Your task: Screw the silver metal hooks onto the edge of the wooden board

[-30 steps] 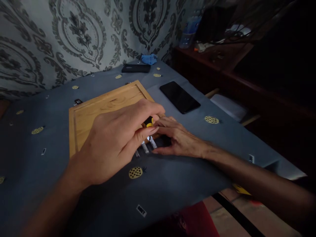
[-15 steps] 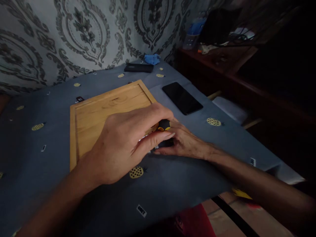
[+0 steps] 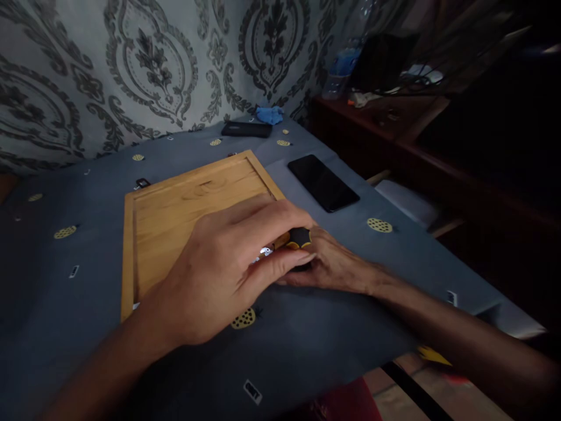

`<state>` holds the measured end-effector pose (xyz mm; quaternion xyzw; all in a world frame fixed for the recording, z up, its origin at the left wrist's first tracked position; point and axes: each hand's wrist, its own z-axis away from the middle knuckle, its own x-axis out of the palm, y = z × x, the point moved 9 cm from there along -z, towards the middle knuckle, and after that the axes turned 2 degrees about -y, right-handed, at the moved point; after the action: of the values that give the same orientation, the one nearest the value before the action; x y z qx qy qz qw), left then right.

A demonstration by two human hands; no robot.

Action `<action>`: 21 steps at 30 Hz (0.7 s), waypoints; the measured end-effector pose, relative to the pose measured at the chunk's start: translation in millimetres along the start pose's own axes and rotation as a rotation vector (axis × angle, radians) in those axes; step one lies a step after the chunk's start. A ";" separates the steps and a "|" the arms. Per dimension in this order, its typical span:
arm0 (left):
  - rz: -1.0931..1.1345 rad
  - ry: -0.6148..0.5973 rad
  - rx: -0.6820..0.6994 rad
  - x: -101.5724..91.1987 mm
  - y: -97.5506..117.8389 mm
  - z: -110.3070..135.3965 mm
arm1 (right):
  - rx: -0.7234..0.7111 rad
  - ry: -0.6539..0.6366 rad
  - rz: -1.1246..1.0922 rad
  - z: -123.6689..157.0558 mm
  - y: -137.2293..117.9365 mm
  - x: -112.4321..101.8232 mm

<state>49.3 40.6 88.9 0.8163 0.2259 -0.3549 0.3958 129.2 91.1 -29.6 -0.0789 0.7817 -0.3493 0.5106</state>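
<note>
My left hand (image 3: 228,269) hovers over the near right corner of a wooden tray (image 3: 175,204), its thumb and fingers pinched on a small black-and-yellow tool handle (image 3: 299,237). A shiny metal tip (image 3: 265,251) glints under its fingers. My right hand (image 3: 339,266) lies on the blue cloth just right of the tray. Its fingers curl round a small dark holder (image 3: 302,266) that the left hand mostly hides. The two hands touch at the fingertips.
A blue cloth (image 3: 65,304) with yellow dots covers the table. A black phone (image 3: 323,182) lies right of the tray. Farther back are a dark flat case (image 3: 246,129) and a blue rag (image 3: 269,114). A dark wooden sideboard (image 3: 394,123) stands at right; patterned wall behind.
My left hand has lowered and shifted right with the tool. It now covers the row of metal bits seen a second ago. The right hand has stayed put.
</note>
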 end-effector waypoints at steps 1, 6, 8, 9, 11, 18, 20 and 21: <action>0.002 -0.021 -0.007 1.4 -1.0 0.2 | -0.004 -0.005 -0.003 -0.2 -0.1 0.2; 0.003 -0.059 0.001 5.6 -3.3 0.1 | -0.002 -0.006 -0.003 0.0 0.9 0.0; -0.020 -0.032 0.018 5.7 -2.1 -0.6 | -0.004 -0.007 0.000 0.2 0.8 0.9; -0.035 -0.017 0.023 5.8 -1.4 -0.9 | -0.009 0.001 0.007 0.3 0.6 0.6; -0.058 0.014 0.030 5.8 0.2 -1.2 | -0.025 0.026 0.030 0.6 0.2 -0.5; -0.091 0.017 -0.004 4.2 -2.1 -0.6 | -0.037 0.034 0.031 -0.4 0.4 -2.3; -0.095 -0.002 -0.027 2.8 -5.5 -0.5 | -0.033 0.022 0.012 -1.1 0.1 -2.2; -0.094 -0.012 -0.028 2.1 -6.5 -0.6 | -0.034 0.018 0.009 -1.3 -0.4 -2.2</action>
<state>46.7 45.1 84.5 0.7971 0.2665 -0.3746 0.3915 129.0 92.5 -27.4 -0.0810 0.7925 -0.3342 0.5037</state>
